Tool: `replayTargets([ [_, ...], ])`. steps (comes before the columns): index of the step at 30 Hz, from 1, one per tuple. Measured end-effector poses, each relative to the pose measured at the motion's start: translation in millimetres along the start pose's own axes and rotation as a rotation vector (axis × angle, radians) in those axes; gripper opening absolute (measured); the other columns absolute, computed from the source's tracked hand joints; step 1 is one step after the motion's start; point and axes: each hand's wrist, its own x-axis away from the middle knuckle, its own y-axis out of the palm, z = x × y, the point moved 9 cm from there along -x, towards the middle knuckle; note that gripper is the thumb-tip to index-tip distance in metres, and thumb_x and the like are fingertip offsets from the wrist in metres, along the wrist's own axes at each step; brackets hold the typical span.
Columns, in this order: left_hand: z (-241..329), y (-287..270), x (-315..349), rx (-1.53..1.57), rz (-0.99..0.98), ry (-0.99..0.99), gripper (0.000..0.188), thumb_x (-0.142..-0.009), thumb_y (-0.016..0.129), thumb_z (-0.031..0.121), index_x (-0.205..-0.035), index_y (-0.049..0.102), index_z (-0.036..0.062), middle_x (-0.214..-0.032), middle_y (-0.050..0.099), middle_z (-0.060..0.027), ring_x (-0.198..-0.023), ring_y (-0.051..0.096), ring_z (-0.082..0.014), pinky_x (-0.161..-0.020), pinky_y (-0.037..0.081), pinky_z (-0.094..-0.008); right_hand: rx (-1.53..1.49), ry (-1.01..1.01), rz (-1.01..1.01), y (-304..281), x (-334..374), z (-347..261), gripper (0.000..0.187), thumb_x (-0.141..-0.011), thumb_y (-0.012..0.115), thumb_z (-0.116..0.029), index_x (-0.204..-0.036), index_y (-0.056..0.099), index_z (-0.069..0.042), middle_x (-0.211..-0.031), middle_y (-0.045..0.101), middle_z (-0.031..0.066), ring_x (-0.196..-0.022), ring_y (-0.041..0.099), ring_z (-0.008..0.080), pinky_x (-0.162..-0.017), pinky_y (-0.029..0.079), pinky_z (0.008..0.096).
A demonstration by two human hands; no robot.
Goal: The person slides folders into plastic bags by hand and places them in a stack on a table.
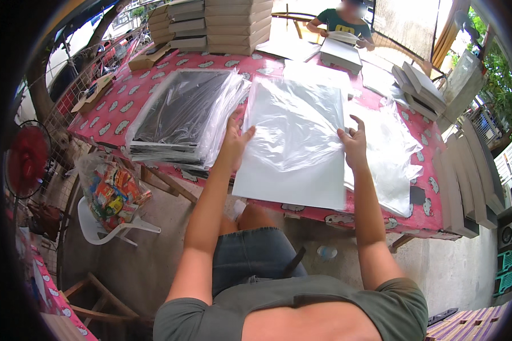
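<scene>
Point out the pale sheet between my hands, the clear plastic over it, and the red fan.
Pale sheet [290, 186]: head view, bare lower part.
Clear plastic [293, 125]: head view, crinkled middle.
Red fan [28, 159]: head view, middle of its face.

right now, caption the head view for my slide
Left hand and right hand hold a pale sheet partly covered by clear plastic at a pink-covered table.

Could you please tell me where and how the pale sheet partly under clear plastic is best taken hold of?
Probably by its two side edges, one hand from each side, where the left hand and right hand are: the pale sheet looks broad, flat and thin, and loose clear plastic wrinkles over its upper part.
</scene>
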Motion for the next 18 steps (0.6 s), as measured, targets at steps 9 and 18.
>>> replayTargets([
  [9,21,-10,106,-0.726,-0.07,-0.166,0.063,-0.066,0.058,-0.001,-0.122,0.028,0.0024,-0.127,0.035,-0.0255,-0.121,0.034,-0.0333,-0.099,0.028,-0.0365,0.665,0.215,-0.192,10,105,-8,0.057,-0.062,0.067,-0.007,-0.113,0.043,-0.002,-0.094,0.057,0.0248,-0.092,0.057,0.0327,-0.078,0.043,0.0357],
  [18,42,-44,261,-0.535,0.124,-0.559,0.045,-0.082,0.033,-0.005,-0.127,0.032,0.0015,-0.13,0.037,-0.018,-0.111,0.047,-0.0242,-0.092,0.037,-0.0303,0.799,-0.095,-0.206,-23,262,-30,0.057,-0.066,0.053,0.005,-0.12,0.044,-0.01,-0.068,0.059,0.0134,-0.055,0.06,0.0264,-0.051,0.047,0.0335],
])
